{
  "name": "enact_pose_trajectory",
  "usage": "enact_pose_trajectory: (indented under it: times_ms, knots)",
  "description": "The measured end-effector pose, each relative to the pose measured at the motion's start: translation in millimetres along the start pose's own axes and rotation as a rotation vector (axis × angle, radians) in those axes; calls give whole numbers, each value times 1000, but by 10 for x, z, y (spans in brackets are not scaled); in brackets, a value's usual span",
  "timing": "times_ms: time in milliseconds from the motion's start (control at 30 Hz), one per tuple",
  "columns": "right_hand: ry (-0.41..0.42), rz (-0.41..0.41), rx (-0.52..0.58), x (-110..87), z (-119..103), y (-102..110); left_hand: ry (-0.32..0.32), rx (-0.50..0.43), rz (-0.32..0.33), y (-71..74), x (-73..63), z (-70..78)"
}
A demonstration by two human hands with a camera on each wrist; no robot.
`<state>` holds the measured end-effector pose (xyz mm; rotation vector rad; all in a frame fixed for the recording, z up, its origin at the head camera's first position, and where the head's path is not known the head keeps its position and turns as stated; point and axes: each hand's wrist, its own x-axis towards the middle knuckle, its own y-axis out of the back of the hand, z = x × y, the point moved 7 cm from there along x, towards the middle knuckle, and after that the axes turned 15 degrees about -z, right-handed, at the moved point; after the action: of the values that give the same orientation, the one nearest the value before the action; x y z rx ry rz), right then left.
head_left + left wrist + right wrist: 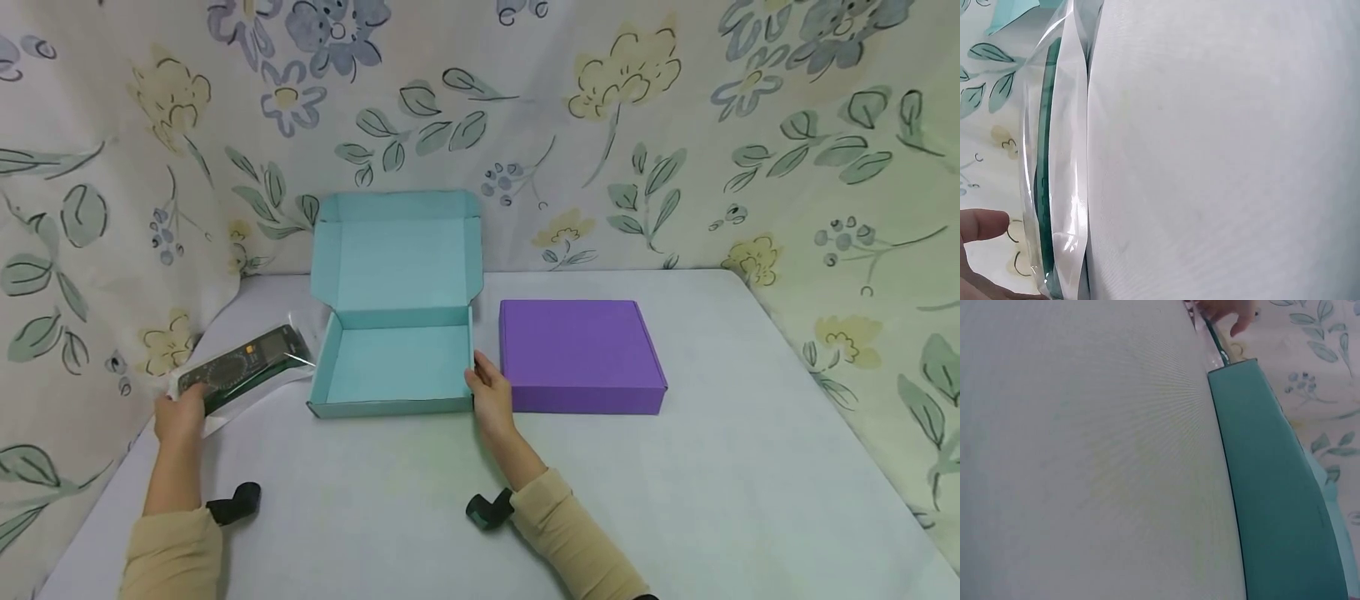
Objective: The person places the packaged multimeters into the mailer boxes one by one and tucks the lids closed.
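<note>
A dark digital multimeter [240, 367] in a clear plastic bag [296, 375] lies tilted at the left of the table. My left hand [180, 414] is at its near left end. In the left wrist view the thumb [985, 225] stands out straight, apart from the bag, and the other fingers reach the bag's lower end. An open teal cardboard box [390, 358] stands to the right of the multimeter, its lid raised and nothing inside. With my right hand [495, 404] I hold the box's right side wall near the front corner, thumb at the wall's edge.
Right of the teal box sits a closed purple box [577, 346], with my right hand at the gap between them. A white cloth covers the table [720, 467]. A flowered curtain [555, 150] hangs behind and along both sides.
</note>
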<state>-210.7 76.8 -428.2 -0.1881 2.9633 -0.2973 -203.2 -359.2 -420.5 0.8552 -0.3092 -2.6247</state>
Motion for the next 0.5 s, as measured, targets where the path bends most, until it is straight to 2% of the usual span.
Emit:
enact_pose_trajectory:
  times_ms: [167,267,367,500]
  knots:
    - [8,-3,6,-23,-35,-20,3,-52,54,57,14,-16]
    - [12,1,-2,13,16,0,13,-126,87,131,40,-32]
    - [7,5,-7,16,25,11,17,-246,93,192,66,-32]
    - [8,8,-1,6,22,14,-13,-467,67,248,75,-20]
